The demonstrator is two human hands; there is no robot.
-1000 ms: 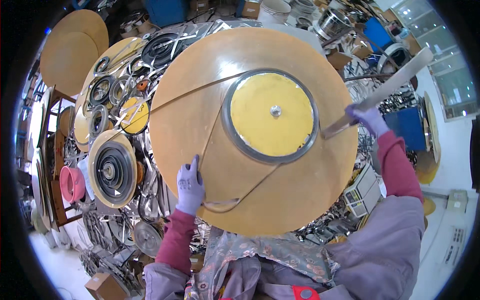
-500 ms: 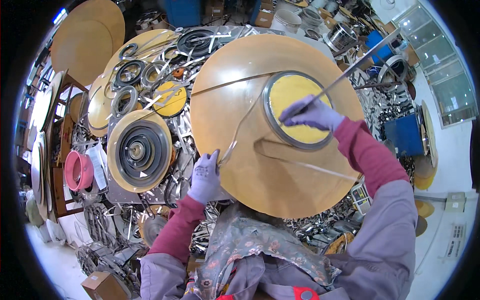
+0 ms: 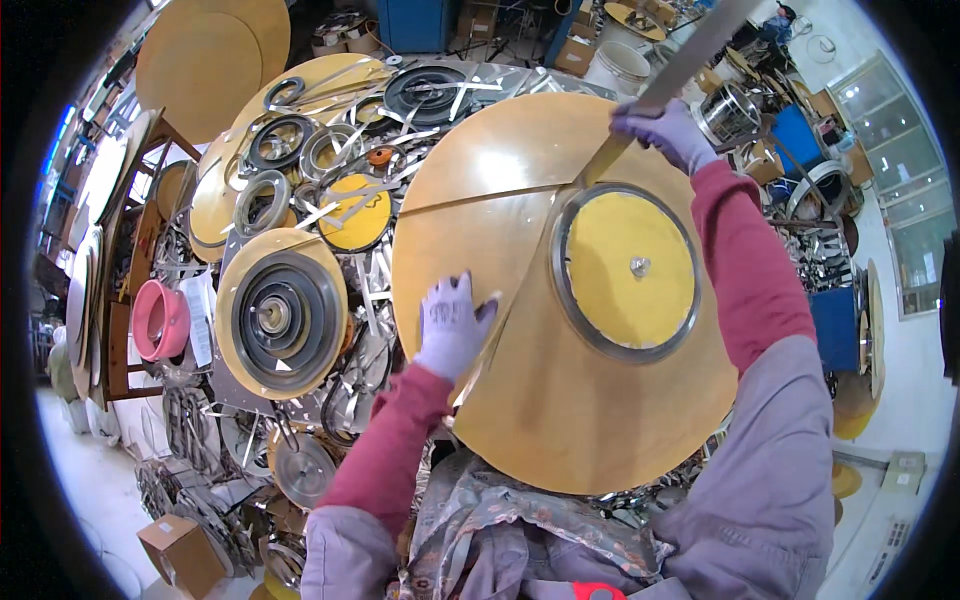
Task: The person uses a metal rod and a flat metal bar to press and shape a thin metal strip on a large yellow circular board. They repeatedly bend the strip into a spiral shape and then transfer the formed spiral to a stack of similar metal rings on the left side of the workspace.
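A large round wooden disc (image 3: 560, 400) lies in front of me, with a yellow disc (image 3: 630, 265) inside a metal ring at its middle. My left hand (image 3: 450, 325), in a pale purple glove, presses flat on the wooden disc's left part, over a thin metal strip that runs across it. My right hand (image 3: 665, 130), gloved the same, grips a long flat metal strip (image 3: 690, 55) at the disc's far edge; the strip rises up and to the right.
Left of the disc lies a smaller wooden disc with dark coiled rings (image 3: 280, 310), more rings and metal strips (image 3: 330, 160) behind it. A pink bowl (image 3: 160, 320) sits on a wooden rack at far left. Blue bins (image 3: 835, 325) stand right; a cardboard box (image 3: 180, 550) lower left.
My right hand has moved from the yellow disc up to the far edge, carrying the long strip. My left hand slid further onto the wooden disc. The view shifted right.
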